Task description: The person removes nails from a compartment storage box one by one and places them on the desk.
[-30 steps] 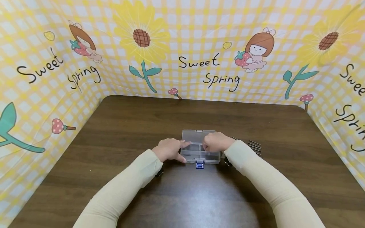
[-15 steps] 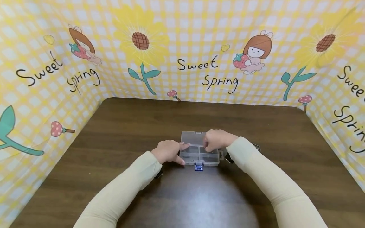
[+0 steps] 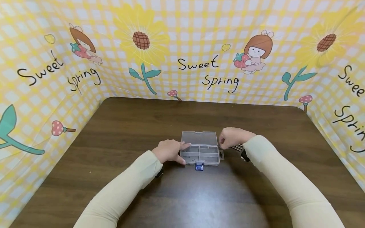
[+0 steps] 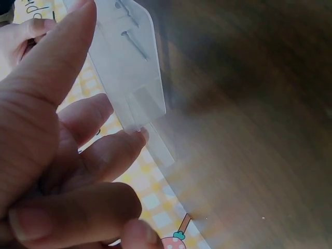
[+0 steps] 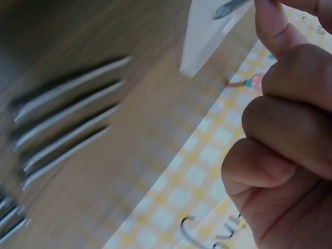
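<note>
A clear plastic compartment box [image 3: 209, 158] stands on the table with its lid [image 3: 199, 138] raised back and its blue latch [image 3: 199, 166] facing me. My left hand [image 3: 169, 150] holds the box's left end, thumb at the front corner and index finger along the hinge side. Through the box wall, the left wrist view shows nails [image 4: 135, 45] lying inside. To the right of the box and apart from it is my right hand [image 3: 232, 137]. Between thumb and forefinger it pinches a nail [image 5: 231, 8], partly cut off by the frame; its other fingers are curled.
Several long nails [image 5: 72, 88] lie side by side on the brown wooden table [image 3: 137, 123], beneath and beside my right hand. A hanging tab [image 3: 221, 155] sticks out from the box's right end. Yellow checked cloth [image 3: 194, 38] walls the table's back and sides.
My right hand has moved off the box's back right compartment to the right, beside the box. The left hand and the box have stayed in place.
</note>
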Demonstrator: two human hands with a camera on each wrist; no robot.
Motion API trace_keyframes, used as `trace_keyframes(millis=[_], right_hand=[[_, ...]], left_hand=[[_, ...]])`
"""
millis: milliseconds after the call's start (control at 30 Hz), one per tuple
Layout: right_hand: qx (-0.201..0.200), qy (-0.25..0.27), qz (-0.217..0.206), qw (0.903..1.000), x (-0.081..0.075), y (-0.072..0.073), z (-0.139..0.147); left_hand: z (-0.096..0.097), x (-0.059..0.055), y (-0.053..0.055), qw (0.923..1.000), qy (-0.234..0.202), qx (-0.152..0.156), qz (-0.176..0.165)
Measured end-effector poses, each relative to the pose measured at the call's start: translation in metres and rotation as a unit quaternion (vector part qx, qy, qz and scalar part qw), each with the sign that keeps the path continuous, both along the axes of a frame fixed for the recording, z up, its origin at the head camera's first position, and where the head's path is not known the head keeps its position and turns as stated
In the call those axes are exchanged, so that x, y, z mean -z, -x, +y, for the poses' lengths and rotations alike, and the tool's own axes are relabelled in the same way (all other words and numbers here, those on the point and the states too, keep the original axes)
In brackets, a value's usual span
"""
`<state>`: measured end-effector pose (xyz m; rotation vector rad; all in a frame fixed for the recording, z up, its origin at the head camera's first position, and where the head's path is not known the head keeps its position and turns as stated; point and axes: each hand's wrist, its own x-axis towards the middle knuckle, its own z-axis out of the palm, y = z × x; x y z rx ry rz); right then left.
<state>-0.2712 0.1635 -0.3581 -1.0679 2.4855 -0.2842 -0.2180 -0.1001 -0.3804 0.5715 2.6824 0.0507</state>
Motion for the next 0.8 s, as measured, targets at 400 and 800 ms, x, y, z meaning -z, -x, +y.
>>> trace_keyframes(millis=[400,800], right_hand=[[0.045,0.000,-0.011,0.9989,0.000,-0.012,0.061],[0.088,-0.013,-0.031,0.9955,0.005,-0.031,0.091]], left_hand=[[-0.002,-0.001,0.000,1.0000,-0.004,0.001,-0.002],[-0.004,-0.004,-0.001,0.9999,-0.012,-0.001,-0.002]])
